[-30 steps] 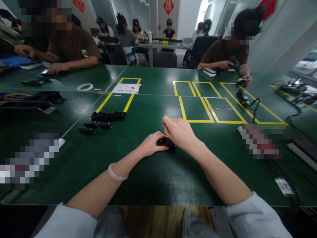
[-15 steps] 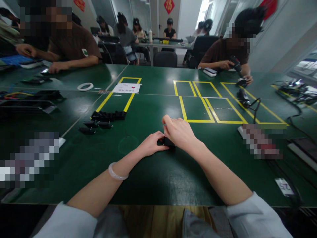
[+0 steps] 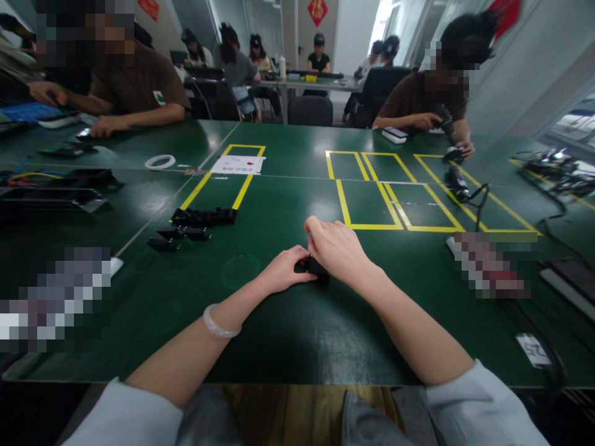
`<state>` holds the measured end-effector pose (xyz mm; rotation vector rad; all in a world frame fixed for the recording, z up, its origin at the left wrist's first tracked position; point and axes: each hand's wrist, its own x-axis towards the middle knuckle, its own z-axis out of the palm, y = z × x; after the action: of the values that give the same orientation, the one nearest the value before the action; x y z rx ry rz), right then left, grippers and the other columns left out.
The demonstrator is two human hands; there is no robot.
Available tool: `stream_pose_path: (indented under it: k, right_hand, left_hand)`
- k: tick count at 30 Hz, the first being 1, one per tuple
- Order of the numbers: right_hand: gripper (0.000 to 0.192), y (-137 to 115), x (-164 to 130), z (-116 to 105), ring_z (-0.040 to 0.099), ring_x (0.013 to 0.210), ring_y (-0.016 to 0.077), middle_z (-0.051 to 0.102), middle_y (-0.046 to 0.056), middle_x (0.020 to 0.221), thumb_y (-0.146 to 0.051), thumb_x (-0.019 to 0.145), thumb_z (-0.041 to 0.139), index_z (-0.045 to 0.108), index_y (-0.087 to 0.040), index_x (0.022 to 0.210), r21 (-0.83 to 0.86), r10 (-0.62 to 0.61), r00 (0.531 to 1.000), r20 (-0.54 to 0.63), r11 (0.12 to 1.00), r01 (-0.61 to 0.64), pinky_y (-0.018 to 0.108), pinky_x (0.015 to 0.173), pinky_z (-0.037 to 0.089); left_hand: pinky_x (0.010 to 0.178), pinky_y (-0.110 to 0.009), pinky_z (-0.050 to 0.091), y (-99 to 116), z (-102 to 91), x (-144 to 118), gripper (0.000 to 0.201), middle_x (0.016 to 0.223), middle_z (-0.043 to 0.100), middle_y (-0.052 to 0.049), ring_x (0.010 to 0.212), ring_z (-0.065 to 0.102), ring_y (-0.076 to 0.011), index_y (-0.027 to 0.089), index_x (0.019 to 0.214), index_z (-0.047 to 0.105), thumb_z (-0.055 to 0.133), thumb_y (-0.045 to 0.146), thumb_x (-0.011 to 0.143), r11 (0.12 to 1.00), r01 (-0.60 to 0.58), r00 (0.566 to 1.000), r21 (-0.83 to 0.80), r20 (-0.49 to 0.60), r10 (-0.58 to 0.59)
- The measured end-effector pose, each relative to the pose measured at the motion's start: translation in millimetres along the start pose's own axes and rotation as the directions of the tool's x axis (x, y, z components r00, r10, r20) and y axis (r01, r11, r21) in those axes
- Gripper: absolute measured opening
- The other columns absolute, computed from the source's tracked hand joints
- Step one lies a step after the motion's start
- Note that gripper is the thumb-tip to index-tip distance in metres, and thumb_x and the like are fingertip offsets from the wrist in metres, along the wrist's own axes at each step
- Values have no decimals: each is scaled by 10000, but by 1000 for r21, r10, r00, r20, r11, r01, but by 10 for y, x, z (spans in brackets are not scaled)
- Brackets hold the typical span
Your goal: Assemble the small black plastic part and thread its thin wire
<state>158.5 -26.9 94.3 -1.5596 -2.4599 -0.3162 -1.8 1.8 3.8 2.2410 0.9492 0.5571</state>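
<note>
My left hand (image 3: 289, 270) grips a small black part (image 3: 316, 267) from its left side, thumb at the near edge and fingers at the far edge. The part sits low on the green table (image 3: 288, 334). My right hand (image 3: 338, 248) is closed above the part, fingers curled and pressed together; what they pinch, if anything, is hidden. Much of the black part is covered by both hands, so its exact kind does not show. Several similar small black pieces (image 3: 198, 233) lie to the left, beside a row of black parts (image 3: 204, 216).
Yellow tape outlines (image 3: 375, 227) mark the table. A white paper sheet (image 3: 239, 165) and a tape roll (image 3: 160, 162) lie farther back. Blurred-out devices flank me. Cables (image 3: 555, 167) run along the right. Two co-workers sit opposite; one at right holds a black power tool (image 3: 445, 121).
</note>
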Motion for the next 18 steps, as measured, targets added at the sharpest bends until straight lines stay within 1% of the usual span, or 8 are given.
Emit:
stream_pose_path:
  k: [4, 7, 9, 11, 15, 18]
  right_hand:
    - [187, 9, -5, 3, 599, 715, 158, 682, 43, 831, -233, 940, 325, 499, -178, 981, -4, -19, 1000, -1, 1000, 19, 293, 646, 252]
    - [257, 23, -1, 14, 604, 705, 157, 681, 39, 781, -309, 975, 284, 509, -189, 938, -17, -35, 999, -5, 999, 35, 296, 642, 241]
    - [265, 27, 2, 18, 604, 691, 155, 676, 37, 753, -286, 978, 269, 510, -191, 927, -29, -31, 1000, -4, 999, 31, 296, 636, 239]
    - [232, 22, 2, 16, 603, 685, 154, 674, 35, 754, -231, 962, 280, 507, -186, 949, -27, -24, 1000, -1, 999, 24, 295, 634, 244]
    - [191, 2, -2, 5, 604, 711, 157, 681, 36, 823, -181, 917, 333, 487, -166, 1029, 2, -5, 1000, -2, 1000, 5, 288, 649, 267]
    - [185, -3, -5, -4, 603, 721, 155, 683, 39, 845, -199, 925, 332, 485, -166, 1023, 15, -4, 1000, 1, 1000, 4, 286, 654, 267]
  left_hand:
    - [792, -336, 467, -4, 10, -4, 373, 947, 626, -47, 864, 596, -220, 178, 1026, 613, 720, 394, 741, 1000, 4, 1000, 9, -6, -4]
    - [787, -326, 462, -5, 17, -8, 396, 958, 624, -45, 871, 591, -216, 185, 1071, 607, 718, 385, 747, 1000, -3, 1000, 7, -7, 3]
    - [785, -322, 460, -7, 18, -9, 418, 971, 621, -45, 859, 588, -208, 187, 1100, 602, 718, 382, 749, 1000, -12, 1000, 2, -9, 12]
    - [785, -323, 461, -8, 15, -8, 425, 979, 618, -46, 850, 586, -205, 187, 1104, 601, 720, 386, 747, 1000, -15, 1000, 3, -10, 15]
    - [783, -326, 464, -14, 9, -5, 380, 957, 615, -45, 858, 586, -212, 179, 1044, 611, 715, 396, 750, 1000, -13, 1000, 18, 0, 13]
    - [780, -325, 466, -19, 12, -3, 355, 935, 616, -43, 853, 588, -213, 169, 999, 611, 715, 398, 749, 1000, -15, 1000, 25, -3, 15]
